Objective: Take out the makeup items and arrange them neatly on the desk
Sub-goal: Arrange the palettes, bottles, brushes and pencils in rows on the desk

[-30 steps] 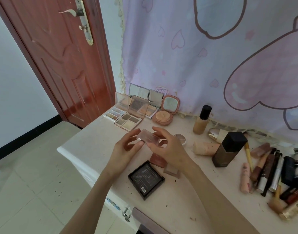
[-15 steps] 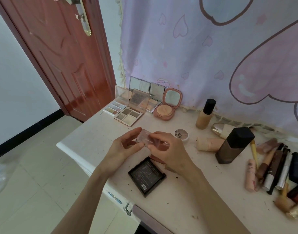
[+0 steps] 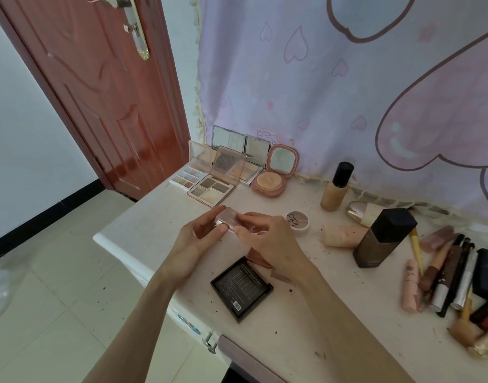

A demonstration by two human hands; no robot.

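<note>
Pinkish clear compact [image 3: 229,219] pinched between left hand [image 3: 194,244], right hand [image 3: 267,239] (above desk [image 3: 143,225])

2 bare forearms and hands, seen from a head-worn camera

The left hand [image 3: 194,240] and right hand [image 3: 267,240] wear no gloves, rings, bracelets or watch that the view shows. Both forearms are uncovered from wrist to the bottom edge of the frame, with no sleeve cuff in sight. The arms are slim, the fingers long and slender; fingernails look short and unpainted, though they are small in the picture.
</note>
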